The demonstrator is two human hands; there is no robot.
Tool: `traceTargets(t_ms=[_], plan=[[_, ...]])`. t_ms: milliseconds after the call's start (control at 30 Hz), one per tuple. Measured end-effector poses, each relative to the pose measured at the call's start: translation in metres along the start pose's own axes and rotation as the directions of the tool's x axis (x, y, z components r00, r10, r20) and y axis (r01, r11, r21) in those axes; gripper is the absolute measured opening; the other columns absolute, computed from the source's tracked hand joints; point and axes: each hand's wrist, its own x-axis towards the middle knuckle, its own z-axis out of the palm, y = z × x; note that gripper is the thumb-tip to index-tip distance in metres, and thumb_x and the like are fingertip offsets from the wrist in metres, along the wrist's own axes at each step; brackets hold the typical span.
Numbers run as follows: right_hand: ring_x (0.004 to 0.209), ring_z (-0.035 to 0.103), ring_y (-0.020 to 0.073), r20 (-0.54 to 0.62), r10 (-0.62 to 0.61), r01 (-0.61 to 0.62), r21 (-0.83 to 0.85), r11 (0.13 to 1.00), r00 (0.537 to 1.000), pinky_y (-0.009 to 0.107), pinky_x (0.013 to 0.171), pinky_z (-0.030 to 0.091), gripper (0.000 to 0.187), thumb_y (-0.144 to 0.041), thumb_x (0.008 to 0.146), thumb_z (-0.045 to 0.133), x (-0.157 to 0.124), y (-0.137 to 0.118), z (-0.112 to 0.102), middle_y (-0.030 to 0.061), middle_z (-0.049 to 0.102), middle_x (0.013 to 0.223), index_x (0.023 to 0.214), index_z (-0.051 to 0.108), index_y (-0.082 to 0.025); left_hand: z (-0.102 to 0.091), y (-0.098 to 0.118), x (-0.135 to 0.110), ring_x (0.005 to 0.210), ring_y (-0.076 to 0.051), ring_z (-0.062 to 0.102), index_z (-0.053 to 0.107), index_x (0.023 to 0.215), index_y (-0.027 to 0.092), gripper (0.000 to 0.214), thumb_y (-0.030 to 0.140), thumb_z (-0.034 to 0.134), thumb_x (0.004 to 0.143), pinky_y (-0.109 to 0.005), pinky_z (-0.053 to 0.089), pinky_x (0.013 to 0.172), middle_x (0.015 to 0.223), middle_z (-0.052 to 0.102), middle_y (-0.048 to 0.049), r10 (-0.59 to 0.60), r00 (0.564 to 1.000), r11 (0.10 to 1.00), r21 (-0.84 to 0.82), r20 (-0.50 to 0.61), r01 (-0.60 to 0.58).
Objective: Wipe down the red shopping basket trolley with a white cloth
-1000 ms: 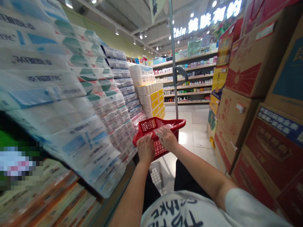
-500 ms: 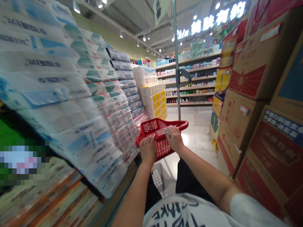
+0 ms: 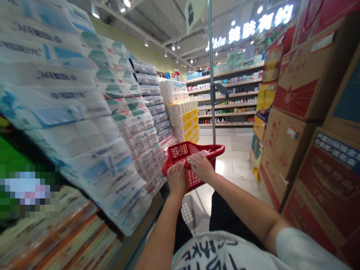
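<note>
A red plastic shopping basket (image 3: 208,150) stands in front of me in a shop aisle, on a trolley frame with a tall grey pole (image 3: 211,75). My left hand (image 3: 177,180) is closed round the basket's near rim. My right hand (image 3: 200,166) lies curled over the rim just to the right of it. The inside of the basket is mostly hidden from here.
Stacked packs of tissue and toilet paper (image 3: 92,123) line the left side, close to my arm. Piled brown and red cardboard boxes (image 3: 306,112) wall the right side. A pale tiled floor (image 3: 239,157) runs ahead to shelves of small goods (image 3: 227,97).
The basket and both hands have shifted slightly right and forward along the aisle. Both hands keep their hold on the rim.
</note>
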Motion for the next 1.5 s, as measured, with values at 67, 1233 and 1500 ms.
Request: traceTargets(t_ms=[67,1233,1500], plan=[[0.101,0.055,0.0229,0.017,0.046,-0.046,0.004,0.999,0.999,0.041,0.094,0.041,0.023,-0.017,0.088,0.048,0.005,-0.001,0.000,0.0076,0.066,0.102,0.106,0.062,-0.020,-0.001,0.000,0.000,0.113,-0.023,0.051,0.050,0.127,0.021,0.038,0.020,0.040,0.090,-0.042,0.030,0.101,0.120,0.061,-0.0090,0.006,1.000,1.000,-0.001,-0.002,-0.006],[0.096,0.055,0.0211,0.051,0.202,-0.201,-0.028,0.979,0.978,0.036,0.091,0.039,0.016,-0.020,0.090,0.048,0.013,-0.010,-0.004,0.0082,0.066,0.098,0.095,0.063,-0.017,0.001,0.001,-0.005,0.112,-0.024,0.051,0.052,0.126,0.018,0.037,0.021,0.041,0.091,-0.042,0.029,0.102,0.119,0.062,-0.0104,0.003,0.999,0.997,0.075,-0.042,0.000],[0.097,0.056,0.0209,-0.005,0.187,-0.187,0.016,0.982,0.982,0.037,0.093,0.040,0.018,-0.020,0.090,0.048,0.010,-0.004,0.000,0.0075,0.066,0.101,0.102,0.062,-0.018,-0.003,0.004,-0.004,0.112,-0.024,0.051,0.052,0.127,0.017,0.037,0.021,0.041,0.091,-0.041,0.030,0.101,0.119,0.061,-0.0111,0.009,1.000,0.998,0.067,-0.019,-0.007]])
